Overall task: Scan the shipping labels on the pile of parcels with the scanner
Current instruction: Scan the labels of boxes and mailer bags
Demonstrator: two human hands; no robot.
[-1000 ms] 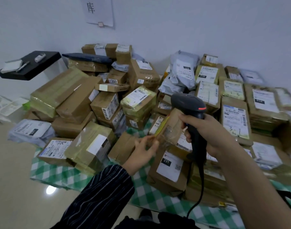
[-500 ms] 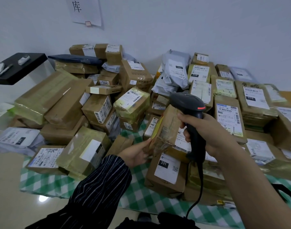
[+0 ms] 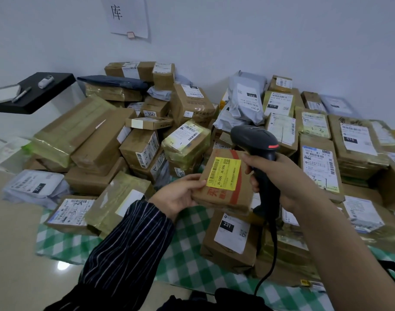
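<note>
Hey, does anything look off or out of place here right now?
One thing: the scanner in your right hand points past the parcel your left hand holds, toward the pile, not at its yellow label, which faces up toward you.

Parcels (image 3: 97, 140) block back and right; near checked cloth (image 3: 185, 254) leaves room.

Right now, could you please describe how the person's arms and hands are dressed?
The left arm wears a dark long sleeve with thin pale stripes, ending at the wrist. The left hand is bare: no glove or ring shows. The right arm and right hand are bare as far as the frame shows, with no sleeve, watch or glove.
</note>
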